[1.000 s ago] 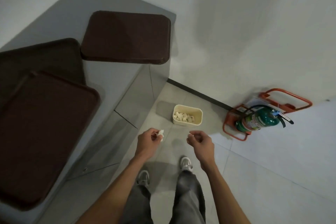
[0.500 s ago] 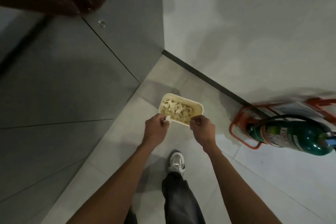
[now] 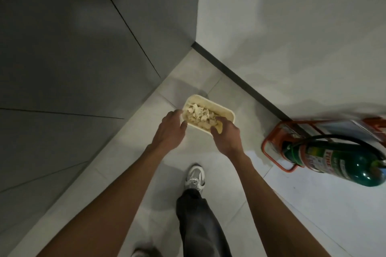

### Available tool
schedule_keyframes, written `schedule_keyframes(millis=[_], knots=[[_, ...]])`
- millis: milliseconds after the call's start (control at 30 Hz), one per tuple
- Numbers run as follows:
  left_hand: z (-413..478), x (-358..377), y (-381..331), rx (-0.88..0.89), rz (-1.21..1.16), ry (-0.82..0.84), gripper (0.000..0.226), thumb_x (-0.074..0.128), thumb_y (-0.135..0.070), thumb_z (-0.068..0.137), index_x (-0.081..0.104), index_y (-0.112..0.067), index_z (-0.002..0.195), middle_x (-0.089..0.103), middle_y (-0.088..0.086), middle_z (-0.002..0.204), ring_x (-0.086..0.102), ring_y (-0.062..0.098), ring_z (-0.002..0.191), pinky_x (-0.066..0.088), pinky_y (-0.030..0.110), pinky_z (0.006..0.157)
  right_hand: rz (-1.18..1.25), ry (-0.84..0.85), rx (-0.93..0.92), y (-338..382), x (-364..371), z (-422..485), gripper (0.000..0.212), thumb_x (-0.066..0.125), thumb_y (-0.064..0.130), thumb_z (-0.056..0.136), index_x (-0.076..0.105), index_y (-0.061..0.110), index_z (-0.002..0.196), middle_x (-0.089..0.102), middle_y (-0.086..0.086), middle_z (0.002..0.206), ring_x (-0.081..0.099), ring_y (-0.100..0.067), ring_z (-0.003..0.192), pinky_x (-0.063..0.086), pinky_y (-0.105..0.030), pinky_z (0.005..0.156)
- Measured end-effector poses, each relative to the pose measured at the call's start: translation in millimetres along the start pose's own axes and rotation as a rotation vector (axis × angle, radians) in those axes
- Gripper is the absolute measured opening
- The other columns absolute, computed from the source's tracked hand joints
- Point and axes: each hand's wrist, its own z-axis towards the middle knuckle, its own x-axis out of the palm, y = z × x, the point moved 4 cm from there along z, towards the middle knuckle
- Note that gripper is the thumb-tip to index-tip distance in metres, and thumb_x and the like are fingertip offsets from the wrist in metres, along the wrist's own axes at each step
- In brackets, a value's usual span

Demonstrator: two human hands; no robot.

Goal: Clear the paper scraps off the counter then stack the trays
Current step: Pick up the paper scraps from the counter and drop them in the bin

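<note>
A cream bin (image 3: 228,111) stands on the floor tiles, holding several pale paper scraps (image 3: 198,114). My left hand (image 3: 170,130) hovers at the bin's near left rim, fingers relaxed, and no scrap shows in it. Over the near right rim, my right hand (image 3: 226,136) has loosely bent fingers reaching into the bin, with nothing visible in them. The trays and the counter top are out of view.
The grey counter cabinet front (image 3: 83,52) fills the left. A green fire extinguisher (image 3: 334,161) lies in a red stand (image 3: 271,146) at the right, against the white wall (image 3: 292,27). My shoe (image 3: 195,177) is on the tiles just behind the bin.
I have bent down from the counter to the bin. Both hands moved forward over it, and the scraps they pinched earlier are no longer visible in the fingers.
</note>
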Motion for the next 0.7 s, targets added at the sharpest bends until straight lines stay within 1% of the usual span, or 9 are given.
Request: schedule_keyframes(millis=[100, 200, 300, 367, 433, 500, 567, 633, 700], knots=[[-65, -49, 12, 0.028, -0.014, -0.077, 0.048, 0.046, -0.034, 0.108, 0.040, -0.020, 0.153, 0.045, 0.006, 0.153, 0.044, 0.027, 0.140, 0.039, 0.042, 0.112, 0.042, -0.043, -0.115, 46, -14, -57, 0.043, 0.066, 0.027, 0.103, 0.060, 0.016, 0.144, 0.064, -0.011, 0.145, 0.065, -0.033, 0.123, 0.053, -0.039, 0.103], [-150, -104, 30, 0.064, -0.069, -0.198, 0.050, 0.047, -0.035, 0.107, 0.039, -0.020, 0.154, 0.046, 0.004, 0.154, 0.045, 0.024, 0.141, 0.041, 0.040, 0.114, 0.063, -0.065, -0.226, 100, -22, -131, 0.044, 0.065, 0.034, 0.104, 0.058, 0.020, 0.144, 0.061, -0.007, 0.149, 0.062, -0.030, 0.130, 0.054, -0.044, 0.107], [-244, -160, 55, 0.052, -0.134, -0.350, 0.047, 0.051, -0.032, 0.106, 0.044, -0.018, 0.151, 0.050, 0.006, 0.149, 0.050, 0.025, 0.136, 0.043, 0.039, 0.112, 0.065, -0.080, -0.317, 160, -28, -217, 0.044, 0.062, 0.041, 0.105, 0.057, 0.025, 0.145, 0.059, -0.005, 0.150, 0.058, -0.028, 0.134, 0.048, -0.040, 0.110], [-313, -195, 76, 0.045, -0.159, -0.456, 0.046, 0.053, -0.032, 0.106, 0.046, -0.017, 0.149, 0.052, 0.007, 0.148, 0.052, 0.027, 0.133, 0.041, 0.037, 0.111, 0.082, -0.065, -0.387, 199, -28, -280, 0.044, 0.060, 0.044, 0.105, 0.056, 0.029, 0.146, 0.060, 0.000, 0.149, 0.055, -0.024, 0.137, 0.041, -0.034, 0.112], [-381, -231, 100, 0.061, -0.192, -0.567, 0.044, 0.056, -0.028, 0.105, 0.050, -0.014, 0.146, 0.056, 0.010, 0.144, 0.055, 0.031, 0.129, 0.038, 0.031, 0.108, 0.077, -0.053, -0.498, 237, -25, -344, 0.045, 0.058, 0.046, 0.106, 0.055, 0.029, 0.147, 0.060, 0.005, 0.148, 0.055, -0.020, 0.136, 0.041, -0.033, 0.113], [-451, -263, 128, 0.061, -0.215, -0.669, 0.044, 0.057, -0.028, 0.104, 0.052, -0.014, 0.145, 0.058, 0.012, 0.141, 0.058, 0.032, 0.122, 0.040, 0.032, 0.105, 0.048, -0.067, -0.610, 271, -16, -407, 0.045, 0.057, 0.046, 0.106, 0.056, 0.027, 0.147, 0.063, 0.006, 0.146, 0.058, -0.018, 0.134, 0.043, -0.030, 0.112], [-522, -290, 158, 0.057, -0.226, -0.762, 0.045, 0.055, -0.033, 0.105, 0.051, -0.016, 0.147, 0.058, 0.010, 0.141, 0.059, 0.026, 0.119, 0.042, 0.034, 0.104, 0.030, -0.072, -0.703, 301, -2, -469, 0.045, 0.059, 0.044, 0.106, 0.058, 0.025, 0.146, 0.065, 0.004, 0.144, 0.060, -0.016, 0.132, 0.041, -0.022, 0.106], [-584, -309, 191, 0.047, -0.224, -0.848, 0.045, 0.056, -0.033, 0.105, 0.052, -0.014, 0.146, 0.060, 0.010, 0.139, 0.056, 0.025, 0.124, 0.039, 0.031, 0.105, 0.008, -0.058, -0.786, 328, 16, -523, 0.044, 0.060, 0.043, 0.105, 0.059, 0.023, 0.145, 0.065, 0.003, 0.144, 0.062, -0.018, 0.128, 0.039, -0.018, 0.102], [-642, -322, 227, 0.013, -0.221, -0.913, 0.043, 0.056, -0.032, 0.105, 0.054, -0.012, 0.144, 0.061, 0.012, 0.139, 0.055, 0.029, 0.129, 0.037, 0.031, 0.107, -0.013, -0.040, -0.869, 355, 38, -573, 0.044, 0.061, 0.043, 0.105, 0.060, 0.022, 0.143, 0.066, 0.001, 0.143, 0.063, -0.020, 0.127, 0.040, -0.020, 0.104]])
